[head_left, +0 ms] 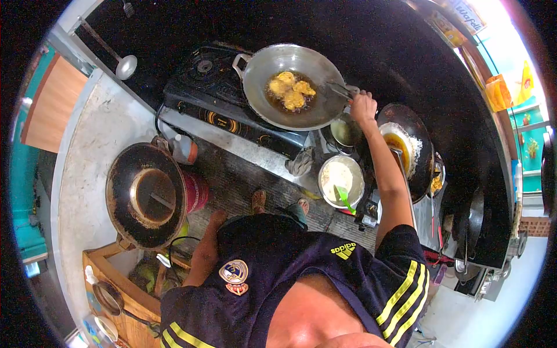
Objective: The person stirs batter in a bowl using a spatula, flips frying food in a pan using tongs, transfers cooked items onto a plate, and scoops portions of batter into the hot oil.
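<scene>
My right hand is closed around the handle of what look like dark metal tongs. Their tips reach over the right side of a large grey wok on the stove. Golden battered pieces lie in dark oil at its bottom, a short way left of the tongs. Below my right forearm stands a bowl of white batter with a green spatula in it. My left hand hangs low beside my body, near a pink-red bucket; its fingers are hidden from this angle.
A black gas stove carries the wok. At the right sits another wok with yellowish oil, beside a small pot. An old blackened wok stands at the left. A ladle lies at the upper left.
</scene>
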{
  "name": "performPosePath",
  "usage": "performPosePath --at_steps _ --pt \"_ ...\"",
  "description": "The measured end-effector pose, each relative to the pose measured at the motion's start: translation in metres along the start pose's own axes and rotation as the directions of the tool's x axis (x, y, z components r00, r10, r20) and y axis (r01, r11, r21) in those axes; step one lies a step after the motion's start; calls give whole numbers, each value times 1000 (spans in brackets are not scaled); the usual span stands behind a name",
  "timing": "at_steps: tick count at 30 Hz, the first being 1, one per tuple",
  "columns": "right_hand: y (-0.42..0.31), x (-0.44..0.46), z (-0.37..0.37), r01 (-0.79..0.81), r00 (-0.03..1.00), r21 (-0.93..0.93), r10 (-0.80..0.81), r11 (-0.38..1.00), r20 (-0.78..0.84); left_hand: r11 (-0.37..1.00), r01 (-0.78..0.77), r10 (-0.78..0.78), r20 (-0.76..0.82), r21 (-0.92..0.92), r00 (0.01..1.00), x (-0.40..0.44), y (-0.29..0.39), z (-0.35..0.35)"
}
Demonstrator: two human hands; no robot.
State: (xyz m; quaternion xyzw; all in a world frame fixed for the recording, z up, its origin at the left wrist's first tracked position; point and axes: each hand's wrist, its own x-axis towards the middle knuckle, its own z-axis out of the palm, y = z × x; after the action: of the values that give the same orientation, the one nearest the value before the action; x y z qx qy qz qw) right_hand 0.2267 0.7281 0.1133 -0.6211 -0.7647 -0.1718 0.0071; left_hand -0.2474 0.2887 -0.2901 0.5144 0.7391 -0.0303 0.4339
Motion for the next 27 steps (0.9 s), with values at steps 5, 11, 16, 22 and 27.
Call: performPosePath --at_steps 5,11,16,22,27 --pt "-2 11 10 -9 999 -48 11 999 46 989 -35 14 -144 -142 989 -2 2 -3" --pt "24 12 -16 -173 974 11 173 985 -149 992 92 -96 -43 -86 994 -7 10 -4" --pt "16 1 -28 -41 996 -10 40 999 -77 969 163 -149 87 -184 985 -18 9 -11" --pt "-6 0 -3 55 975 -27 -48 998 218 975 67 -55 62 -213 997 -18 27 -28" --pt "-10 7 -18 -48 997 88 42 995 69 998 49 -50 -27 -32 998 -5 9 -7"
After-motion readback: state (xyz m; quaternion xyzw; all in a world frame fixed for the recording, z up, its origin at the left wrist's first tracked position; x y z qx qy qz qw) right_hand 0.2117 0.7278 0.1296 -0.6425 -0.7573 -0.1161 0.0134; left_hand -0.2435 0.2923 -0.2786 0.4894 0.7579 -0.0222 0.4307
